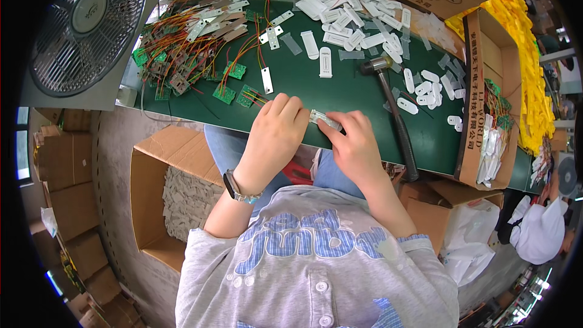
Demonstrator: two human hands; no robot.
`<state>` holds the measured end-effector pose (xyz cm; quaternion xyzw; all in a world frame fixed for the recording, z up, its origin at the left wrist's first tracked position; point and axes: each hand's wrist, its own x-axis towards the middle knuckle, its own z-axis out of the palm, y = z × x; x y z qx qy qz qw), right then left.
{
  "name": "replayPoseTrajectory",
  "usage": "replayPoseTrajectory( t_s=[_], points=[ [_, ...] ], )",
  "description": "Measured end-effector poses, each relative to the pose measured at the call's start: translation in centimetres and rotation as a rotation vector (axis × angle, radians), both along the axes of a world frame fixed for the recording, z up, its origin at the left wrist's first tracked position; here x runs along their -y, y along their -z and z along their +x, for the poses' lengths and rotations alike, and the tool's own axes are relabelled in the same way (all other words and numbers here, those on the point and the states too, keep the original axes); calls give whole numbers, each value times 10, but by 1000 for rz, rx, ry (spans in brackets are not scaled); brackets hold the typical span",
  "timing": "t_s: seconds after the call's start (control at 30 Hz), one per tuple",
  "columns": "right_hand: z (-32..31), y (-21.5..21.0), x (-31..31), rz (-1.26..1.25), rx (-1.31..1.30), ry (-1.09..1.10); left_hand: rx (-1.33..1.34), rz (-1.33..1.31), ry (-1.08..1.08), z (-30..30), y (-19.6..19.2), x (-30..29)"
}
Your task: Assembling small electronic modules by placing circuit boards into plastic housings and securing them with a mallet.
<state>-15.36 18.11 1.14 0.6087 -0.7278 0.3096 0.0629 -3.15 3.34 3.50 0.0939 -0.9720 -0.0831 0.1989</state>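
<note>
So, far left there's a fan [85, 21], then a pile of wired boards [182, 61] on the green table [364, 90]. Left hand [280, 124] is curled, fingertips hidden, can't tell its grip; right beside it, a small pale case [322, 118] at the table's near edge, pinched by the right hand [354, 143]. Then a hammer [398, 120].

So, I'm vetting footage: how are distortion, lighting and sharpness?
Head view: the stacked brown cardboard boxes bend near the rim; head view: the flat white plastic pieces look bright, nearly washed out; head view: the small pale piece at the bare right hand shows little detail.
</note>
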Motion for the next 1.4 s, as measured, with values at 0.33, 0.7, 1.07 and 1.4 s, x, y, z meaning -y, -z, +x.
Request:
replayPoseTrajectory(
  t_s=[0.33, 0.7, 1.07, 1.4],
  points=[
    [7, -2, 5, 11, 14, 49, -88, 15, 58, 8, 10, -1],
    [-10, 2, 4, 18, 58, -42, -60, 135, 153, 6, 4, 12],
    [-13, 2, 5, -9, 117, -74, -13, 260, 113, -7, 0, 26],
    [-14, 3, 3, -3, 148, -75, -137, 134, 77, -5, 5, 25]
  ],
)
